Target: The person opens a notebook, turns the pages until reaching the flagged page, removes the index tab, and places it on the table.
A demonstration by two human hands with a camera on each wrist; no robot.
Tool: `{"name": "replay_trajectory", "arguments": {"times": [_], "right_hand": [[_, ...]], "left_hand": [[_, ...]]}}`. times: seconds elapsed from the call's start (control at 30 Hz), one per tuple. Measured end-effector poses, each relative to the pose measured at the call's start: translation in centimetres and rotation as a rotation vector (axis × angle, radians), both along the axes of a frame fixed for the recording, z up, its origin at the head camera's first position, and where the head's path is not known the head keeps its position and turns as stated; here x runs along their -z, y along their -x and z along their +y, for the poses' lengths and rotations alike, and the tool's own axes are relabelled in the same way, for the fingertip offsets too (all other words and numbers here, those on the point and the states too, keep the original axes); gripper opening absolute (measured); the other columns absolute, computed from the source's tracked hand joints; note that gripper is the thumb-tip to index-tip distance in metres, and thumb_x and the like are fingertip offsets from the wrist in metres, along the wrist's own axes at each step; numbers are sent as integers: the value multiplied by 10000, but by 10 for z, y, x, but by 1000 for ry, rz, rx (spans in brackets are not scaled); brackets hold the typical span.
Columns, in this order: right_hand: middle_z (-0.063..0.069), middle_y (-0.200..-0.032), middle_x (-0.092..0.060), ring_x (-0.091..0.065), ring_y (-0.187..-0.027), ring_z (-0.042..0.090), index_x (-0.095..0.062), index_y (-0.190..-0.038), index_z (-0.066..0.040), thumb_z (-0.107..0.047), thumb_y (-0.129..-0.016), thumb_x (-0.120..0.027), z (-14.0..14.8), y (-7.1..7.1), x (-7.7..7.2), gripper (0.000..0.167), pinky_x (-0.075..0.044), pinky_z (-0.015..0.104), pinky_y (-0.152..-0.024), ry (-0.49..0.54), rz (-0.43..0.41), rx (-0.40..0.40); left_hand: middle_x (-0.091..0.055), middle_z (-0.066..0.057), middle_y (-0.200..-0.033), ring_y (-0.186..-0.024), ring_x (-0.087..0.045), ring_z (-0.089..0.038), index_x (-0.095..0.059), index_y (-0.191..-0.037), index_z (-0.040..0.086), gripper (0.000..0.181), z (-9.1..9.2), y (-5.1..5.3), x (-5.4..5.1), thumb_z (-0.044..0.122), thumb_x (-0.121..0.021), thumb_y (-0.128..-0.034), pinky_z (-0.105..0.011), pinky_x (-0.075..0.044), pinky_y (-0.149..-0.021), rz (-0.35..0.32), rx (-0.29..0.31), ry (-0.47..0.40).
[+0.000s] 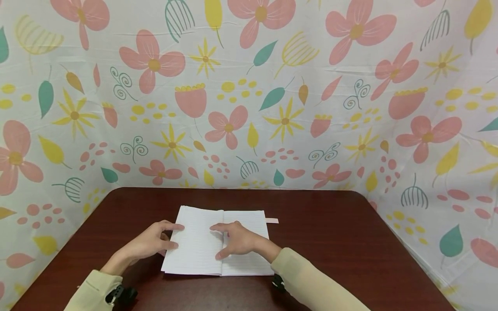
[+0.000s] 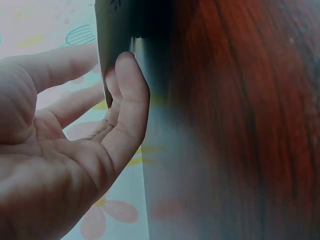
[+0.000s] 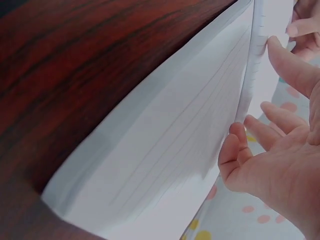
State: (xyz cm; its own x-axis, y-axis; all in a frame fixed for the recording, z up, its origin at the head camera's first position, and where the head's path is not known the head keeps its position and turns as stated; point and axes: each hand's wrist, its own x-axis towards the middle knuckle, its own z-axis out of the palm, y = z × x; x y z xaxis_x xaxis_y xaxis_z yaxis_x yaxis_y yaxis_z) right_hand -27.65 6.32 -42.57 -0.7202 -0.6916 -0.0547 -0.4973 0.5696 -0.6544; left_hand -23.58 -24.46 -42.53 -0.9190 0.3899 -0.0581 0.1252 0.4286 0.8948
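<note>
Currently, my left hand (image 1: 149,242) is grasping the open notebook (image 1: 194,248) by its left edge, thumb on top, some fingers curling underneath. From that grip the notebook is stretching rightward, lying nearer the left edge of the table (image 1: 330,233) than the right. My right hand (image 1: 240,239) is touching it near its centre fold, thumb and forefinger apart, clasping nothing. A pink tab (image 1: 272,220) is protruding beyond its right side.

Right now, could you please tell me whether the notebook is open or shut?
The notebook is open: lined pages show on both sides of its centre fold.
</note>
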Motion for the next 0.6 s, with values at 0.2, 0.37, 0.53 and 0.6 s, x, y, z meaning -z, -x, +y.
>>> {"name": "replay_trajectory", "arguments": {"times": [0.2,0.37,0.53,0.6], "right_hand": [[54,-1564,-529,-542,-1344,209,-593,-1501,-98,-155,-797,-932,3,0,-1,783,-453,312,-1081,19,3,-18],[46,-1509,-581,-584,-1200,258,-625,-1481,-115,-97,-772,-937,14,-3,-4,774,-514,304,-932,63,-19,11],[61,-1413,-650,-579,-1074,275,-641,-1466,-104,-102,-763,-943,30,-6,-6,766,-494,318,-846,72,9,45],[84,-1386,-667,-577,-1061,286,-634,-1468,-86,-110,-768,-940,38,-7,-6,765,-489,335,-860,73,24,48]], "left_hand": [[-438,-358,-1390,-779,-667,-291,-557,-1426,-137,544,-2,0,3,-36,-754,-928,-404,-612,-646,17,3,5],[-426,-361,-1418,-757,-664,-285,-571,-1432,-111,552,0,-1,2,-22,-768,-924,-397,-609,-649,18,-5,16],[-427,-350,-1427,-755,-661,-290,-587,-1433,-88,555,0,0,4,-15,-778,-917,-391,-611,-654,18,-16,25],[-420,-359,-1428,-757,-659,-297,-583,-1435,-91,557,-1,1,5,-18,-776,-918,-391,-611,-656,18,-12,24]]}}
